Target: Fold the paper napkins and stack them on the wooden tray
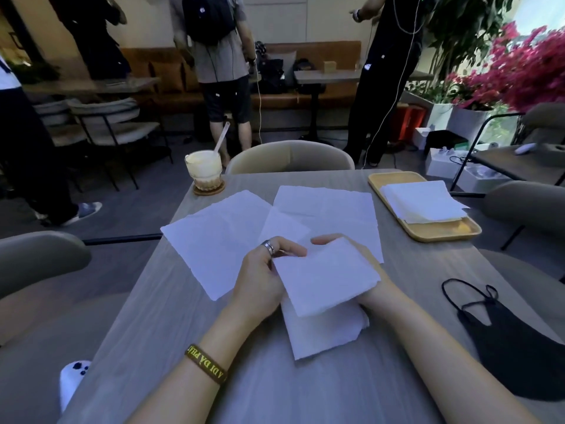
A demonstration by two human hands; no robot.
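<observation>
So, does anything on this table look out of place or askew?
The napkin stack on the wooden tray lies skewed: one corner pokes over the tray's right rim. The drink glass stands on the far-left corner of the table, close to the edge. Nothing looks spilled.

White napkin (324,280) in left grip (260,280), right grip (371,293), wooden tray (440,233) (stacked) far right

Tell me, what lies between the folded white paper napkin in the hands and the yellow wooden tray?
In the head view: part of a flat, unfolded white napkin, then bare grey tabletop before the tray.
</observation>
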